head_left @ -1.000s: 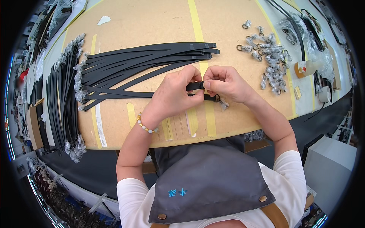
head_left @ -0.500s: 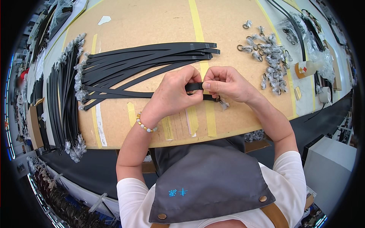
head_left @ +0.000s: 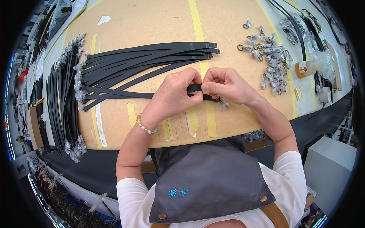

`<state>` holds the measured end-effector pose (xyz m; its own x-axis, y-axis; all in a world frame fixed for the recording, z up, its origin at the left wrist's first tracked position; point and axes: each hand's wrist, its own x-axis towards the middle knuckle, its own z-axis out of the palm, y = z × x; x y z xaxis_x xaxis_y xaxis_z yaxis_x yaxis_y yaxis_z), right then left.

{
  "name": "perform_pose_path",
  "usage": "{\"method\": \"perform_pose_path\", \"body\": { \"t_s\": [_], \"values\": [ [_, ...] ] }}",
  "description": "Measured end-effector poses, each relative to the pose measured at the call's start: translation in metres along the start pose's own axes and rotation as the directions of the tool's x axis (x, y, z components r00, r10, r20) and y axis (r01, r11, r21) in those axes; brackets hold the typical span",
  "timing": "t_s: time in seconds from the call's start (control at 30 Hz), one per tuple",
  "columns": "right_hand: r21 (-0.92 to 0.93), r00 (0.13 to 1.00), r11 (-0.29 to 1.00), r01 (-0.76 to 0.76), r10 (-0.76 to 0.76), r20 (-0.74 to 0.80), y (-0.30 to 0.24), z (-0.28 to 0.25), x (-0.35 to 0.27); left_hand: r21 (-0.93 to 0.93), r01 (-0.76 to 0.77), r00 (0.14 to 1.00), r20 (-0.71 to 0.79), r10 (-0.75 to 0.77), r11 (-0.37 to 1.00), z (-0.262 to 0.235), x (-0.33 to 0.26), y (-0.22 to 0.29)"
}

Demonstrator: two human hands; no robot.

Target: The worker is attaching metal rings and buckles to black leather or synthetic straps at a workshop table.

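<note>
Between my two hands runs a short stretch of a black strap (head_left: pixel 194 88). My left hand (head_left: pixel 176 91) pinches it from one side, thumb and forefinger closed on it. My right hand (head_left: pixel 224 85) grips its end between thumb and bent fingers. Just below my fingers, a plastic-wrapped metal clasp (head_left: pixel 223 103) lies at the end of a strap on the table; how the two pieces join is hidden by my left hand. To the left lies a fanned bundle of black straps (head_left: pixel 140 60), their left ends wrapped in clear plastic.
Another pile of black straps (head_left: pixel 62 102) hangs over the table's left edge. Plastic-wrapped metal clasps (head_left: pixel 274 64) are heaped at the right. Beyond them stand a bottle of amber liquid (head_left: pixel 306 69) and a white roll (head_left: pixel 324 95). Yellow tape (head_left: pixel 195 21) crosses the tabletop.
Both hands have shifted very slightly toward me, still pinching the strap. The piles on the table look the same.
</note>
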<state>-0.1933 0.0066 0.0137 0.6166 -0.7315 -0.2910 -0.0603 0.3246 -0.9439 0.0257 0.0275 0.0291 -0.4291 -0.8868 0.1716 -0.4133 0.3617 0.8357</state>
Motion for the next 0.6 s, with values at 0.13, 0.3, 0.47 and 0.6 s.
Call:
{"method": "perform_pose_path", "body": {
  "t_s": [0.13,0.3,0.47,0.6],
  "values": [
    [-0.063,0.999,0.998,0.018,-0.02,-0.034,-0.0001,0.0046,-0.0004,0.008,0.014,1.0,0.011,-0.014,1.0,0.0,0.0001,0.0007],
    [-0.085,0.999,0.996,0.032,-0.036,-0.041,0.0071,0.0051,0.001,-0.015,-0.003,1.0,0.026,0.003,1.0,-0.0012,0.0013,0.003],
    [-0.026,0.999,0.999,0.037,-0.038,-0.023,0.0019,0.0039,0.0,-0.014,-0.078,0.997,-0.006,0.078,0.997,-0.0014,0.0003,-0.0014],
    [0.037,1.0,0.999,0.008,-0.009,0.03,0.0015,0.0004,0.0004,0.028,-0.132,0.991,0.006,0.132,0.991,-0.0022,-0.0007,-0.0015]
  ]
}}
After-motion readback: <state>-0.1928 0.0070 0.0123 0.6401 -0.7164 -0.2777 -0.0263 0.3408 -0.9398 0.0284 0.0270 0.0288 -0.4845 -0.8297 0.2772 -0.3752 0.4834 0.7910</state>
